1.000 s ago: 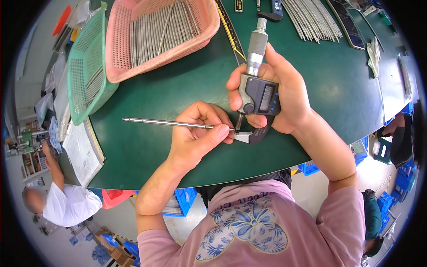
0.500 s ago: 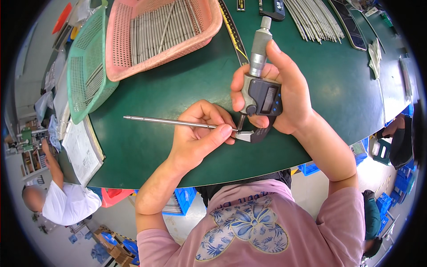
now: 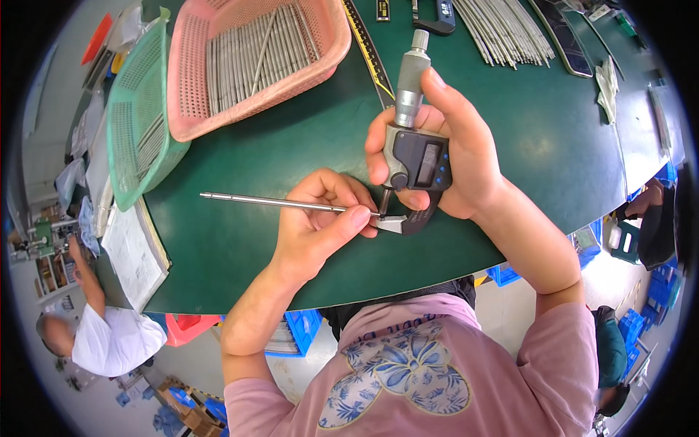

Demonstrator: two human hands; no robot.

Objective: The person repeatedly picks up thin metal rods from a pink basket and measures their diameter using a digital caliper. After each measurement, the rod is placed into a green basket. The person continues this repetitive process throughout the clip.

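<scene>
Left hand (image 3: 313, 229): thumb and fingers pinched on a slim metal rod (image 3: 251, 200), one end pointed left, the other placed at the micrometer's measuring gap; whether both faces are touched cannot be told. Right hand (image 3: 470, 156): wrapped around a digital micrometer (image 3: 419, 160), its thimble directed away from the body. Both hands are held close together above a green table (image 3: 218, 266). Beyond: a black-and-yellow ruler (image 3: 370, 58); a pink basket (image 3: 186, 76), loaded with metal rods; a green basket (image 3: 124, 124) beside it, also holding rods; papers (image 3: 135, 255) at the table's left edge. Far right: a row of rods (image 3: 502, 33), a dark phone (image 3: 564, 36), a white cloth (image 3: 606, 87)
</scene>
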